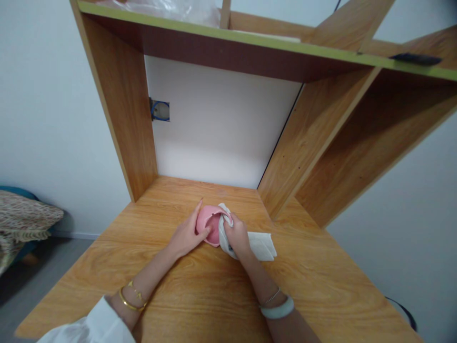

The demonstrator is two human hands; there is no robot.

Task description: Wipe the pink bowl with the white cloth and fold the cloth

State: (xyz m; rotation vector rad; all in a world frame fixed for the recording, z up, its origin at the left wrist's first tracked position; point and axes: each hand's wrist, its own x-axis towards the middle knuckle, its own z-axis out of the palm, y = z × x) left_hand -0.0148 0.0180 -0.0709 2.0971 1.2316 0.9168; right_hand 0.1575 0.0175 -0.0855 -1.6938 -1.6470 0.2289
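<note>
A small pink bowl [203, 218] is tilted on its side above the desk, its opening turned towards my right hand. My left hand [191, 234] grips it from the left, with the thumb over the rim and the fingers behind the outer wall. A white cloth [223, 240] is bunched in my right hand [236, 236], whose fingers are closed and press it against the bowl's right rim. Part of the cloth hangs below that hand. Just right of my right wrist, a folded white tissue or cloth piece [263, 246] lies flat; whether it joins the bunched one is hidden.
The wooden desk [214, 295] runs back to a white panel [221, 124] with a square wired cutout [160, 111]. Wooden uprights stand left and right. Overhead, a shelf [250, 40] carries clear plastic wrap [171, 10]. A patterned cloth [24, 214] drapes something at far left.
</note>
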